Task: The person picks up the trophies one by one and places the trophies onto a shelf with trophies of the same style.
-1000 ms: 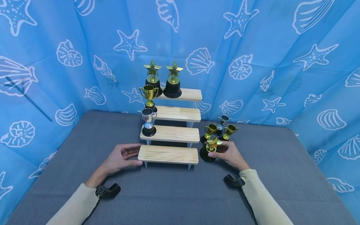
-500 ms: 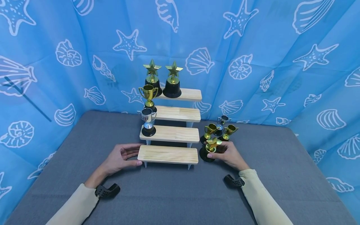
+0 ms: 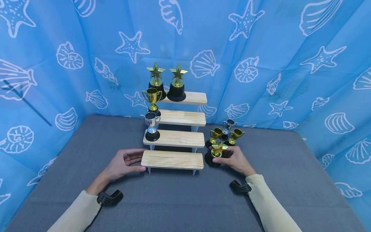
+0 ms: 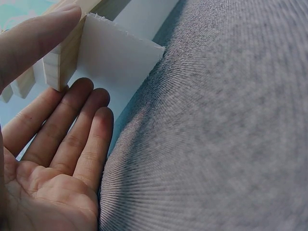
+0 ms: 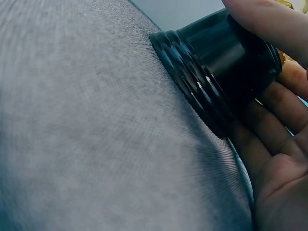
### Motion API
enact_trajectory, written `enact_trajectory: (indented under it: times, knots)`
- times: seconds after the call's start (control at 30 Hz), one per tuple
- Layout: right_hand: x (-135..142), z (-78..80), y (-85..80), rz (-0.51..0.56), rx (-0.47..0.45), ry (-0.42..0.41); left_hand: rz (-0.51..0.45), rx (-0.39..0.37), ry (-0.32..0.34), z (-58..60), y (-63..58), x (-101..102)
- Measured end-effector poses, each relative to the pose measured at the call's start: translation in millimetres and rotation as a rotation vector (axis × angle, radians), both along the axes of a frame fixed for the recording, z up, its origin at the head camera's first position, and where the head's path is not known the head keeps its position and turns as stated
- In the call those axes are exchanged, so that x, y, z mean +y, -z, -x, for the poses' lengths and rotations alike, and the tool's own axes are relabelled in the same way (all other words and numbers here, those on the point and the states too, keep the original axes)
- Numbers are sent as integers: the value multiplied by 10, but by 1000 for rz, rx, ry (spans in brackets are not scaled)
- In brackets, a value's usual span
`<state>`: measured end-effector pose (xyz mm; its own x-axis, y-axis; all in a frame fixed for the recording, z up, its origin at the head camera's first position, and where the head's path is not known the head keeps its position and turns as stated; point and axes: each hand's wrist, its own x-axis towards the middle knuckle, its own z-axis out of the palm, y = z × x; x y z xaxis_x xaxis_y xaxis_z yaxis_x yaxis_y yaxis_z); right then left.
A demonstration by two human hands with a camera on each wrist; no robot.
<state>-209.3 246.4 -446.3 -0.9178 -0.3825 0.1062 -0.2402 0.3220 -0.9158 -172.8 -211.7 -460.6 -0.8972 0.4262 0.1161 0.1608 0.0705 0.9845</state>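
Note:
A gold star trophy (image 3: 212, 160) stands on the table just right of the lowest step. My right hand (image 3: 236, 159) grips its black base (image 5: 231, 57), thumb in front and fingers behind, with the base resting on the cloth. At the left end of the wooden step stand (image 3: 173, 159) is my left hand (image 3: 120, 166), its fingers (image 4: 72, 144) fairly straight beside the lowest board (image 4: 62, 62) and holding nothing. The left index fingertip appears to touch that board; the thumb lies at its front side.
Two star trophies (image 3: 177, 87) stand on the top step. A gold cup trophy (image 3: 153, 98) and a silver cup trophy (image 3: 152, 124) occupy the left ends of the middle steps. Behind my right hand are two gold cups (image 3: 215, 135) and a silver cup (image 3: 227, 127). A blue curtain (image 3: 162, 38) hangs behind.
The whole head view shifts very slightly. Both hands and all the trophies otherwise keep their places.

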Motion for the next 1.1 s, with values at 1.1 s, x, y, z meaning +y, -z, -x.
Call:
enact_trajectory:
  times: [1.1]
  knots:
    - [-33,-79,-397,-122,67,120,14,-25,-27,-14,-33,18]
